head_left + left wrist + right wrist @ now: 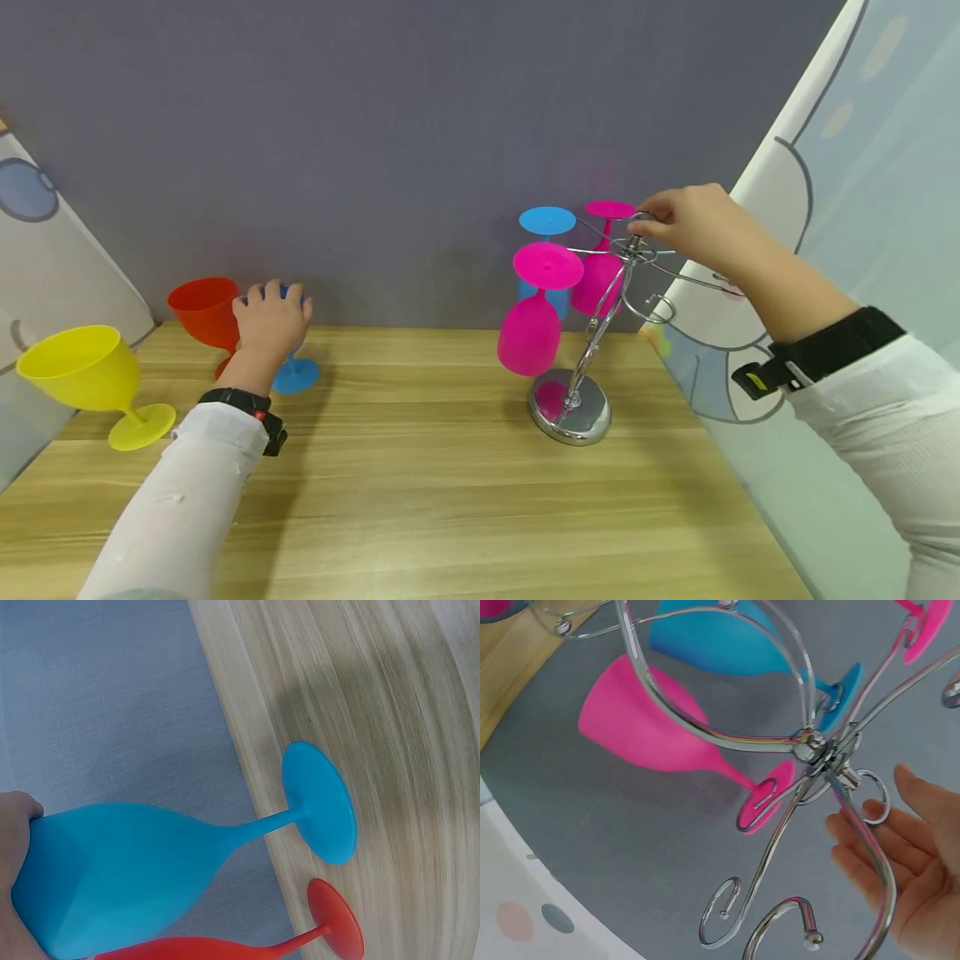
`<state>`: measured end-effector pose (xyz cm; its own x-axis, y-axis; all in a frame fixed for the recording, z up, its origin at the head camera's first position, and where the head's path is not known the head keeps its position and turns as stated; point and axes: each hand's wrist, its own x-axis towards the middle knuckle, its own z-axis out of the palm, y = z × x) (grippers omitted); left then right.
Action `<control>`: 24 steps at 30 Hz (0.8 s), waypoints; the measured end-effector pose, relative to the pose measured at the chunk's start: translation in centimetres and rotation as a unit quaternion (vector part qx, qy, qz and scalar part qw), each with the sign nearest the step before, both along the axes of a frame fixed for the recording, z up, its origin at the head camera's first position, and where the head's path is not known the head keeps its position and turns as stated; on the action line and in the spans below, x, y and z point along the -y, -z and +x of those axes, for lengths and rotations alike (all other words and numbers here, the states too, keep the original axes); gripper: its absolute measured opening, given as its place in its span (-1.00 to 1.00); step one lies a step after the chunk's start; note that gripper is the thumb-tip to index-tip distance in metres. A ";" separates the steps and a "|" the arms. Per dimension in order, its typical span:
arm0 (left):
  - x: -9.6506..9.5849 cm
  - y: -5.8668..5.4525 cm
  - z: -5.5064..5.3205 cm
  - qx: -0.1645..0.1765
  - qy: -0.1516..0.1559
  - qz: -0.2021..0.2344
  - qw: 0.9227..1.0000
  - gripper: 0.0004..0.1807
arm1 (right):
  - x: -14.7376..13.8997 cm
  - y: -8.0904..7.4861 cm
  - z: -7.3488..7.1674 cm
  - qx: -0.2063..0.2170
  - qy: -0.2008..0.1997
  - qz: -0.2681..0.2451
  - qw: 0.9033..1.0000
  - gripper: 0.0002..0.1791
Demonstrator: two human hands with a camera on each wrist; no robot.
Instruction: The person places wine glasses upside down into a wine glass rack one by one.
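My left hand grips a blue goblet from above, fingers over its rim; in the left wrist view the goblet's bowl, stem and round foot show. Right beside it is a red goblet, and a yellow goblet stands farther left. My right hand is at the top ring of a chrome goblet rack, thumb and fingertips about the ring. Upside down on the rack hang two pink goblets and a blue one.
The wooden table ends at a grey fabric panel behind. A printed curtain-like panel borders the right side, and another the left. Bare curled rack arms stick out on the rack's right side.
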<state>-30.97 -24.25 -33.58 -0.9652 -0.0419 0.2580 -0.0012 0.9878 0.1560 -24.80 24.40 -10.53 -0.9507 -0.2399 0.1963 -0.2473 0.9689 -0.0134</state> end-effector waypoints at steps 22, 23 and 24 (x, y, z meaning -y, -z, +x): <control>0.2 0.3 0.0 0.000 0.007 0.005 1.000 -0.50 | 1.4 0.1 -0.8 -0.043 0.050 0.044 0.997 -0.65; 0.3 0.3 0.0 0.000 0.007 0.004 1.000 -0.50 | 1.5 0.1 -0.9 -0.042 0.050 0.045 0.997 -0.65; 0.4 0.3 0.1 -0.001 0.008 0.003 1.000 -0.50 | 1.6 0.1 -0.9 -0.042 0.049 0.048 0.997 -0.65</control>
<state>-30.92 -24.62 -33.89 -0.9654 -0.0275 0.2593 0.0153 0.9867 0.1619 -25.66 22.82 -10.66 -0.9517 -0.1675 0.2572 -0.1472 0.9844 0.0965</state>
